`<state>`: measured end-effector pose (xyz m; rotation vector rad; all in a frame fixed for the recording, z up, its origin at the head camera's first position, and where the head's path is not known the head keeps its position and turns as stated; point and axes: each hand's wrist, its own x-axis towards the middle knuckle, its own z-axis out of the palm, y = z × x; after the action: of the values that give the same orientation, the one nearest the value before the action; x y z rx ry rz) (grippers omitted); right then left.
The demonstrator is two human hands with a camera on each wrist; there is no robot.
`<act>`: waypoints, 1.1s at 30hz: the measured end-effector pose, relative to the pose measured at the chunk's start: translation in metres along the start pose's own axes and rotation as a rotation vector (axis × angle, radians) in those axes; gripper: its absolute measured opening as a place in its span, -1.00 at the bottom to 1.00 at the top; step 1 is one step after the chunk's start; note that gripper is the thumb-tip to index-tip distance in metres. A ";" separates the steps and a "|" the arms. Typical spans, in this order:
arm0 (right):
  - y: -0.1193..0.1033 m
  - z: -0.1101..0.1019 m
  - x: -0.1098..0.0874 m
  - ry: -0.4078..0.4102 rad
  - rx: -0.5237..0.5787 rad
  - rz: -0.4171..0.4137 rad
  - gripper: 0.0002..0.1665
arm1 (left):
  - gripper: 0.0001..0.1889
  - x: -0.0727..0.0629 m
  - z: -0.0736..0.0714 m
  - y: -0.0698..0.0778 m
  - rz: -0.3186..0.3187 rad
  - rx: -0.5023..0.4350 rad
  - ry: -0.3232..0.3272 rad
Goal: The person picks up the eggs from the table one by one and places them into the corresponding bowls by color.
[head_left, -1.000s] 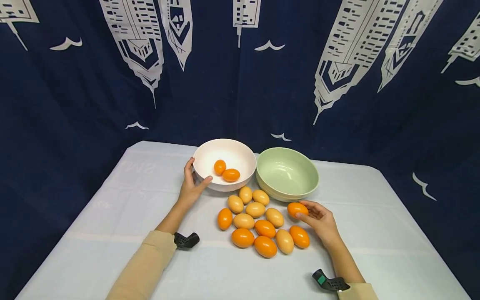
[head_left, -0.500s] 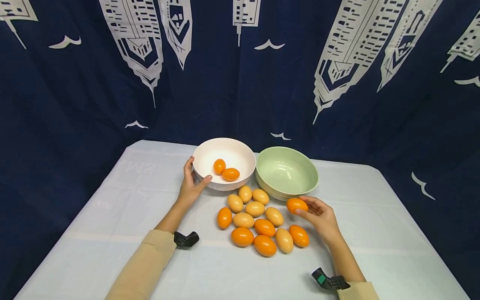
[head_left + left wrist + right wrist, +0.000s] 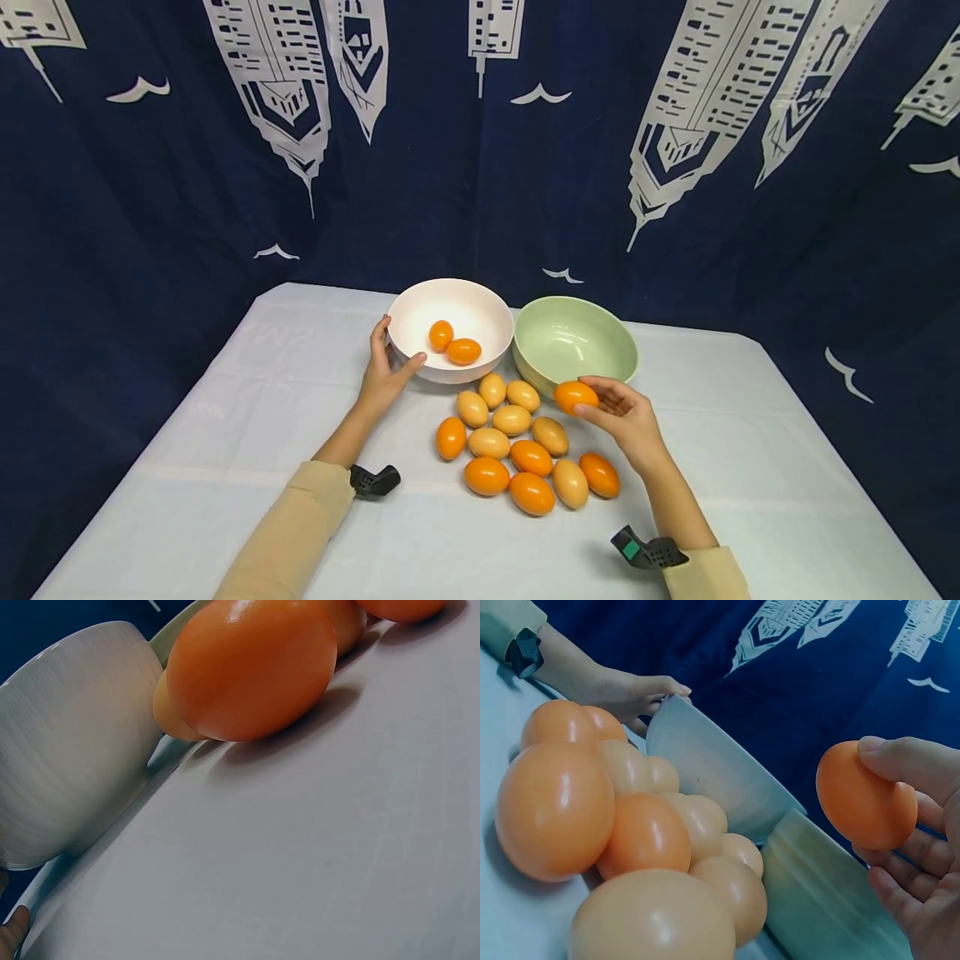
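Observation:
In the head view, my right hand (image 3: 630,425) pinches an orange egg (image 3: 576,397) between thumb and fingers, in front of the green bowl (image 3: 573,337). The right wrist view shows this orange egg (image 3: 862,795) raised above the other eggs. My left hand (image 3: 384,383) holds the white bowl (image 3: 480,308) at its left side, thumb near the front rim. Two orange eggs (image 3: 463,351) lie inside the white bowl. Before the bowls, several tan eggs (image 3: 512,420) and several orange eggs (image 3: 486,476) lie grouped. Only a bit of finger shows in the left wrist view.
Both bowls stand side by side near the far edge of a table with a white cloth (image 3: 225,467). A dark blue curtain (image 3: 480,192) with white building prints hangs behind. Black devices (image 3: 649,550) are worn on both wrists.
My right hand has moved left and slightly farther away with the orange egg, toward the green bowl's front. My left hand and the white bowl have stayed in place.

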<state>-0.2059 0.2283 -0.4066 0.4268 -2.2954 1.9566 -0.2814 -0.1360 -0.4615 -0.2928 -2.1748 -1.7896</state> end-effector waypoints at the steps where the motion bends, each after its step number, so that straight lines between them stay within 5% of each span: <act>1: -0.001 0.002 0.002 -0.004 -0.002 0.000 -0.50 | -0.12 0.000 0.000 0.000 0.000 0.006 0.000; 26: -0.018 0.041 0.048 -0.071 0.016 -0.061 -0.53 | -0.11 0.002 0.000 -0.004 -0.001 0.005 0.008; 33: -0.021 0.055 0.063 -0.094 -0.009 -0.023 -0.52 | -0.13 0.001 0.000 -0.005 -0.001 0.008 0.001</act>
<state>-0.2541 0.1621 -0.3801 0.5538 -2.3429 1.9549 -0.2844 -0.1375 -0.4655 -0.2898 -2.1814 -1.7806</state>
